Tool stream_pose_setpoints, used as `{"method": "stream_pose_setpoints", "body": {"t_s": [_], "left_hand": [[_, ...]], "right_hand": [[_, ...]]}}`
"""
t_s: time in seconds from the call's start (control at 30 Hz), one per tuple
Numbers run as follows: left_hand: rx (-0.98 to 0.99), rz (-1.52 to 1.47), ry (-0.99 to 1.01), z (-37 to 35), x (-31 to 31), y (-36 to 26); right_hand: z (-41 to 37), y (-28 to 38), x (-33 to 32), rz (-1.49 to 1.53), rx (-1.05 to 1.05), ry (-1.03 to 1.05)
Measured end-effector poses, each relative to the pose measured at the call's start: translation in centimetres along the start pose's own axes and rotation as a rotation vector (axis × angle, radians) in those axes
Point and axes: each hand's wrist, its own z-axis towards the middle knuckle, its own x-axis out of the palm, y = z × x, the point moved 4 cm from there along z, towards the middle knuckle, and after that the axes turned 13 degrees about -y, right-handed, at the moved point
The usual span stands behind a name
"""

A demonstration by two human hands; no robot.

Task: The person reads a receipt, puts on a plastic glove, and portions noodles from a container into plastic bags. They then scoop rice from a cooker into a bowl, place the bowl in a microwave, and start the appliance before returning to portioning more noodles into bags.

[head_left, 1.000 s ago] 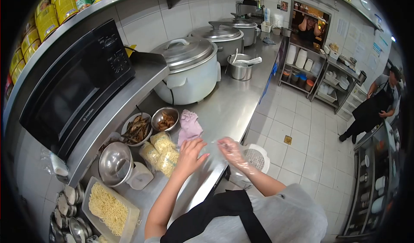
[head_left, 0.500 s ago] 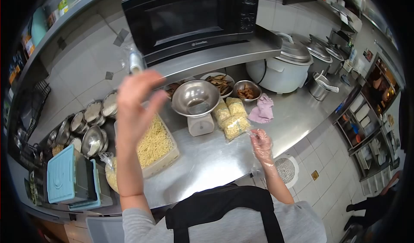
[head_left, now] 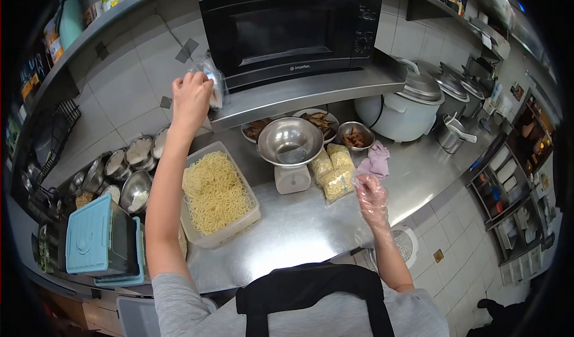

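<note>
Reaching up beside the microwave shelf (head_left: 257,105), a kitchen worker brings a bare left hand (head_left: 192,93) to a hanging clear plastic packet (head_left: 216,89), fingers curled; whether they grip the film cannot be told. The right hand (head_left: 372,201), inside a thin see-through glove, is drawn narrow near three bags of noodles (head_left: 338,183), and what it may be pinching is unclear. Those three portions, bagged and grouped on the steel desk (head_left: 287,226), appear to be the finished share of the work. A large quantity of loose noodles (head_left: 218,190) lies in an uncovered plastic tub (head_left: 234,231) to the left, seemingly yet to be portioned. Between tub and bags, a metal bowl (head_left: 271,143) sits on a small scale (head_left: 293,180), with no noodles visible in it, suggesting the work is only partway along.
</note>
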Motion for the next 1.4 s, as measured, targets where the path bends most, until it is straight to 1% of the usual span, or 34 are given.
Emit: {"method": "stream_pose_setpoints", "body": {"t_s": [0.07, 0.1, 0.13, 0.2, 0.23, 0.27, 0.3, 0.33, 0.4, 0.43, 0.5, 0.53, 0.6, 0.63, 0.67, 0.73, 0.77, 0.8, 0.87, 0.9, 0.93, 1.0, 1.03, 1.07, 1.13, 1.17, 1.23, 1.27, 1.33, 1.37, 1.4], "left_hand": [[0.036, 0.002, -0.004, 0.7, 0.1, 0.3], [0.039, 0.0, 0.005, 1.1, 0.0, 0.2], [0.002, -0.018, 0.032, 1.7, -0.1, 0.2], [-0.036, -0.018, 0.061, 2.4, -1.3, 0.3], [-0.126, -0.068, 0.252, 2.7, -1.4, 0.6], [-0.216, -0.117, 0.439, 2.8, -1.3, 1.0], [-0.215, -0.363, 0.347, 2.7, -1.2, 1.6], [-0.213, -0.352, 0.344, 2.9, -1.3, 2.0], [-0.102, -0.262, 0.259, 3.2, -1.7, 2.3], [-0.105, -0.258, 0.261, 3.2, -2.0, 1.9], [-0.115, -0.283, 0.221, 3.1, -2.4, 0.5], [-0.115, -0.279, 0.218, 3.0, -2.5, -0.1], [-0.012, -0.135, 0.271, 2.6, -2.5, -0.9], [-0.002, -0.06, 0.313, 2.7, -2.1, -0.6], [-0.007, -0.053, 0.311, 2.8, -1.9, 0.1], [-0.061, -0.056, 0.112, 3.4, -3.1, 1.5], [-0.108, -0.079, -0.005, 3.5, -3.6, 1.9], [-0.11, -0.073, -0.005, 3.5, -3.5, 2.0], [-0.08, -0.139, 0.056, 3.4, -2.9, 1.8], [-0.061, -0.053, 0.108, 3.5, -2.8, 1.3], [-0.066, -0.052, 0.113, 3.7, -2.8, 0.8], [-0.087, 0.022, 0.157, 4.2, -2.7, 0.5], [-0.056, 0.023, 0.157, 4.2, -2.5, 0.8], [-0.057, 0.026, 0.16, 4.3, -2.5, 1.2], [-0.275, -0.248, 0.458, 4.2, -2.1, 1.9], [-0.275, -0.245, 0.454, 4.4, -2.6, 2.2], [-0.195, -0.089, 0.541, 4.6, -4.3, 2.1], [-0.192, -0.09, 0.542, 4.7, -5.3, 2.0], [-0.361, -0.198, 0.083, 6.0, -9.0, 2.8], [-0.303, -0.195, 0.062, 6.6, -10.5, 3.3], [-0.301, -0.197, 0.072, 6.4, -10.3, 3.0]], "right_hand": [[1.7, 1.8, 1.7, 0.037, -0.147, 0.003], [2.6, 3.1, 2.8, 0.099, -0.188, 0.03], [3.7, 4.7, 3.9, 0.165, -0.228, 0.059], [5.6, 8.2, 6.0, 0.263, -0.265, 0.198], [6.4, 8.7, 7.3, 0.277, -0.272, 0.196], [6.9, 9.5, 8.7, 0.282, -0.414, 0.218], [7.2, 10.4, 10.1, 0.283, -0.556, 0.236], [7.6, 10.9, 11.7, 0.292, -0.561, 0.232], [7.7, 12.2, 15.3, 0.291, -0.632, 0.378], [7.8, 13.0, 16.7, 0.295, -0.633, 0.38], [7.7, 14.6, 19.1, 0.209, -0.711, 0.379], [7.8, 15.6, 19.2, 0.211, -0.715, 0.376], [7.6, 17.2, 19.4, 0.16, -0.656, 0.495], [7.5, 17.8, 19.3, 0.091, -0.64, 0.554], [7.3, 17.8, 19.3, 0.096, -0.648, 0.556], [7.2, 17.4, 18.9, 0.236, -0.717, 0.382], [7.4, 16.9, 19.4, 0.232, -0.736, 0.379], [7.7, 16.8, 19.5, 0.237, -0.74, 0.381], [8.6, 16.5, 19.5, 0.174, -0.74, 0.249], [9.1, 16.9, 19.9, 0.216, -0.783, 0.285], [9.4, 17.3, 20.2, 0.22, -0.782, 0.292], [10.2, 18.4, 20.5, 0.256, -0.809, 0.131], [10.8, 18.5, 21.2, 0.203, -0.775, 0.101], [11.1, 18.7, 21.7, 0.207, -0.774, 0.103], [12.0, 18.7, 22.8, 0.082, -0.649, 0.149], [12.2, 18.7, 23.5, -0.009, -0.62, 0.26], [12.7, 18.3, 24.8, -0.012, -0.615, 0.272], [12.8, 17.8, 25.6, -0.016, -0.608, 0.291], [13.2, 18.0, 26.3, -0.014, -0.584, 0.301], [13.3, 17.9, 26.6, -0.011, -0.555, 0.315], [13.1, 17.8, 26.6, -0.01, -0.546, 0.318]]}}
